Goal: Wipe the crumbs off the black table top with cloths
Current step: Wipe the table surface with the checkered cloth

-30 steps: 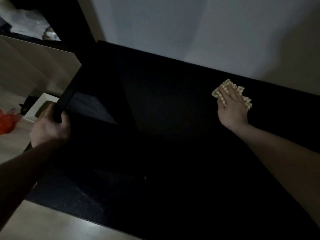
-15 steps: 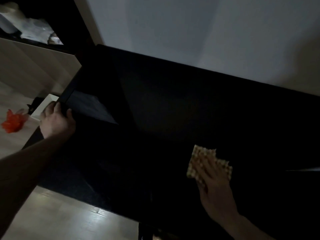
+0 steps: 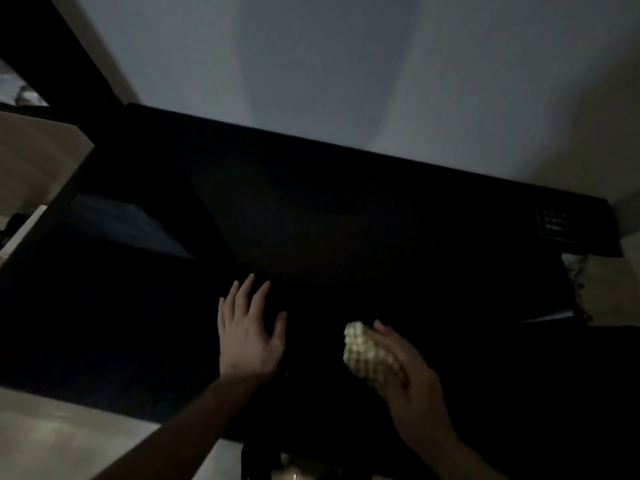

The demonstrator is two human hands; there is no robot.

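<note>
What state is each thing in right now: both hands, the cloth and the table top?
Left hand: open, fingers spread over the table top.
Right hand: gripping the cloth.
Cloth: bunched up in the right hand.
Table top: dark, too dim to tell whether crumbs remain.

On the desk (image 3: 381,220), the left hand (image 3: 247,336) lies flat, left of the right hand (image 3: 412,382), which grips the cloth (image 3: 363,351); a wall rises behind.
</note>
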